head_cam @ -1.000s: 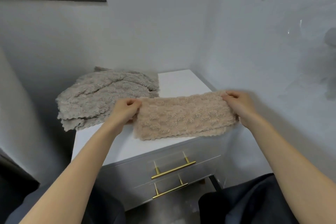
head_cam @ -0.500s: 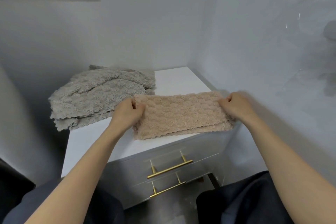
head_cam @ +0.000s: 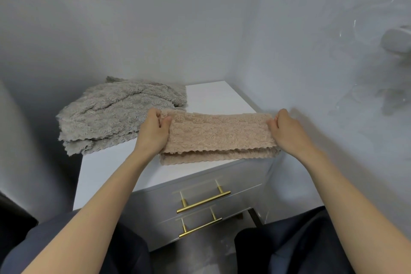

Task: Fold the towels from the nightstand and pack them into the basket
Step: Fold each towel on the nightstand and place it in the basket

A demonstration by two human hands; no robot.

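Little has moved since a moment ago: the left hand (head_cam: 153,133) and right hand (head_cam: 288,132) still pinch the short ends of the folded beige towel (head_cam: 219,135), their fingers hidden beneath it. The towel lies along the nightstand's (head_cam: 213,95) front edge. Crumpled grey towels (head_cam: 120,115) sit just behind the left hand.

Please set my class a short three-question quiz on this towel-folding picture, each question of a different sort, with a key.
1. True or false: the left hand and the right hand each grip one end of the beige towel.
2. Where do the grey towels lie? A: on the floor. B: on the nightstand, left of the beige towel. C: in a drawer.
3. Fill in: the two drawer handles are ____ coloured.
Key: 1 true; 2 B; 3 gold.
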